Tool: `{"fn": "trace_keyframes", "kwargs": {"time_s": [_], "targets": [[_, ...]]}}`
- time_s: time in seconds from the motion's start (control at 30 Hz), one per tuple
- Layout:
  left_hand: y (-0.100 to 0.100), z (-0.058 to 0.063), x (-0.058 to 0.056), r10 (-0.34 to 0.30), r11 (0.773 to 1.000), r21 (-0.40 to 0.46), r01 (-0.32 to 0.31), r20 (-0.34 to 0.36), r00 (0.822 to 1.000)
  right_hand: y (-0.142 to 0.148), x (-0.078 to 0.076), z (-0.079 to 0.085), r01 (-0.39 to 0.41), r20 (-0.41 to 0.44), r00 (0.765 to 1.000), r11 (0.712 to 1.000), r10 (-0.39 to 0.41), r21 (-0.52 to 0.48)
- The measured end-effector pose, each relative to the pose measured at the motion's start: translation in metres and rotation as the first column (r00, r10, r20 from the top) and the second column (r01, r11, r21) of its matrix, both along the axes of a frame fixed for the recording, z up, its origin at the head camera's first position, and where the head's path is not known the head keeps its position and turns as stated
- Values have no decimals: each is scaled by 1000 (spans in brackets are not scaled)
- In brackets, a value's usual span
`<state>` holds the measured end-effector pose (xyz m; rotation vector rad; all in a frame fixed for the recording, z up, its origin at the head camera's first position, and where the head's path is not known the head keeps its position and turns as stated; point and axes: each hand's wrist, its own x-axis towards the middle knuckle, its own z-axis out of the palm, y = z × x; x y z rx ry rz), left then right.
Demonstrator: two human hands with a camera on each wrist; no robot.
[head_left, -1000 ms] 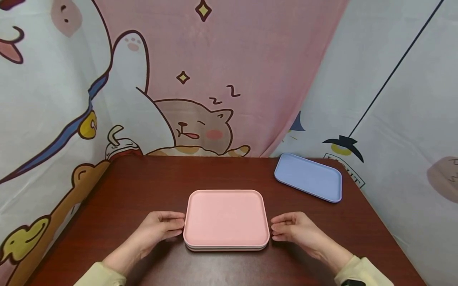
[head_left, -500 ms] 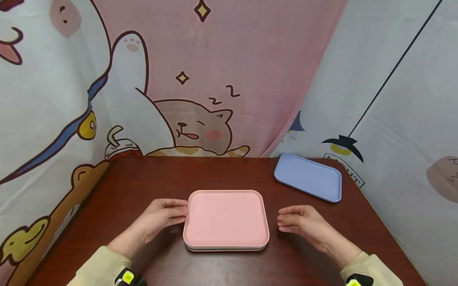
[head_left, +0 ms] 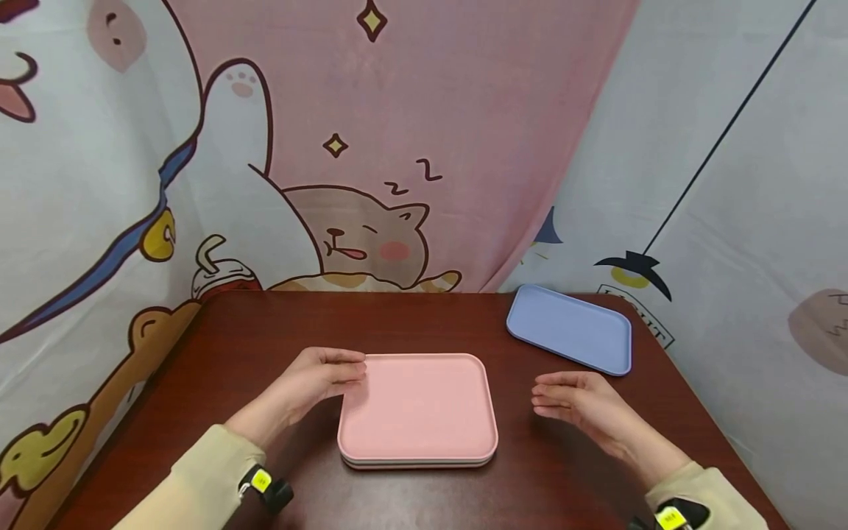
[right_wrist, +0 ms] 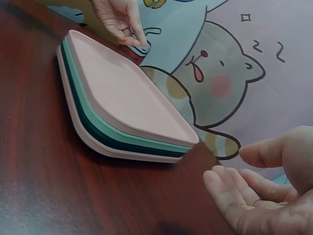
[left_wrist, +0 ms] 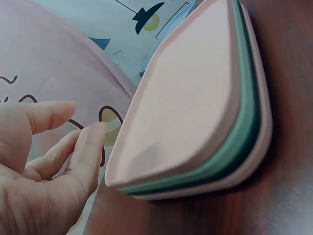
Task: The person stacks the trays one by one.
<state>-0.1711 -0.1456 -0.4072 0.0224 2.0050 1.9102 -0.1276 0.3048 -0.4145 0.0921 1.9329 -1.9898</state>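
Observation:
A pink rectangular tray (head_left: 419, 405) tops a neat stack in front of me. Below it the right wrist view shows a green tray (right_wrist: 93, 111) and, at the bottom, another pale pink tray (right_wrist: 105, 151). My left hand (head_left: 329, 377) overlaps the stack's far left corner in the head view. In the left wrist view its loosely bent fingers (left_wrist: 90, 152) hold nothing, and a faint shadow falls on the top tray. To the right of the stack my right hand (head_left: 583, 401) hovers apart from it, thumb and fingers spread and holding nothing.
A blue tray (head_left: 570, 330) lies at the back right corner of the dark brown table (head_left: 278, 324). Cartoon-printed cloth (head_left: 497, 132) hangs behind the table and along both sides. Each wrist wears a strap with a small device.
Both hands have risen away from the stack's sides. The left went up and inward to the far left corner, the right outward to the right. The trays have stayed put.

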Motion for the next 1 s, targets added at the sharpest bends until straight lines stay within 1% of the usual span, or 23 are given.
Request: {"fn": "trace_keyframes", "kwargs": {"time_s": [0.1, 0.3, 0.43, 0.63, 0.73, 0.83, 1.0], "targets": [[10, 3, -7, -17, 1000, 9, 17, 0, 1000, 8, -2, 2, 30, 5, 1000, 1000, -30, 9], [31, 7, -21, -57, 998, 12, 57, 4, 998, 23, -4, 3, 40, -9, 999, 998, -40, 38], [43, 8, -30, -69, 998, -11, 69, -6, 998, 34, -5, 3, 36, -8, 999, 999, -35, 34], [58, 15, -40, -106, 994, -15, 105, -25, 994, 50, -10, 7, 53, -3, 999, 999, -53, 3], [67, 18, -45, -116, 993, -19, 116, -14, 993, 59, -11, 7, 60, -3, 998, 998, -60, 2], [76, 19, -52, -129, 992, -12, 129, -5, 992, 69, -11, 6, 76, -1, 997, 997, -76, 2], [92, 17, -62, -156, 987, 34, 155, 31, 987, 86, -11, 3, 106, 11, 994, 994, -106, -13]]}}
